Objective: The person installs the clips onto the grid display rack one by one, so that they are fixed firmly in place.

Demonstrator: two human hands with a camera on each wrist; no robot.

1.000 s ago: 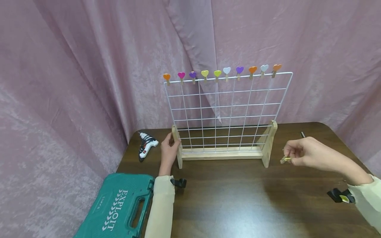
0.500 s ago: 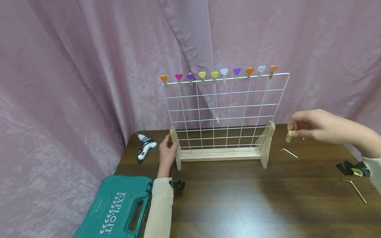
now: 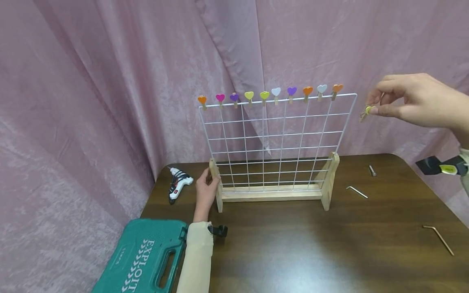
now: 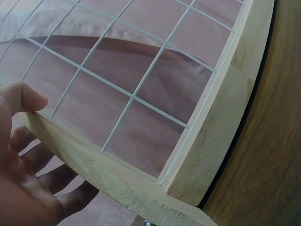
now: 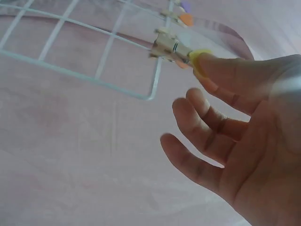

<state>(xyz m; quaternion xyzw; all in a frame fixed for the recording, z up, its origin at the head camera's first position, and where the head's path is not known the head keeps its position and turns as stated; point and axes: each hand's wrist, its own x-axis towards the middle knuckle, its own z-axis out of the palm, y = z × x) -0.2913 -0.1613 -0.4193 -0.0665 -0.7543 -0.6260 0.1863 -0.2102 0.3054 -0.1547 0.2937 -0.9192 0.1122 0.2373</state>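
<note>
A white wire grid point(image 3: 272, 134) stands upright in a wooden stand point(image 3: 271, 196), with a row of heart-topped clothespins in several colours along its top bar. My left hand point(image 3: 206, 190) grips the stand's left upright; in the left wrist view the thumb lies on the near side of the wooden upright point(image 4: 117, 188) and the fingers behind it. My right hand point(image 3: 414, 99) is raised to the right of the grid's top corner, pinching a small wooden clothespin point(image 5: 170, 48) by its yellow heart end between thumb and forefinger. The clothespin's jaws point toward the grid, and the other fingers are loosely bent.
A white glue gun point(image 3: 179, 184) with a dark cord lies left of the stand. A green tool case point(image 3: 143, 252) is at the front left. Two hex keys, one silver point(image 3: 357, 192) and one brass-coloured point(image 3: 439, 240), and a small metal piece point(image 3: 372, 170) lie on the right.
My right hand has risen from low over the table to about the height of the grid's top bar, carrying the yellow-heart clothespin. The left hand keeps its grip on the stand.
</note>
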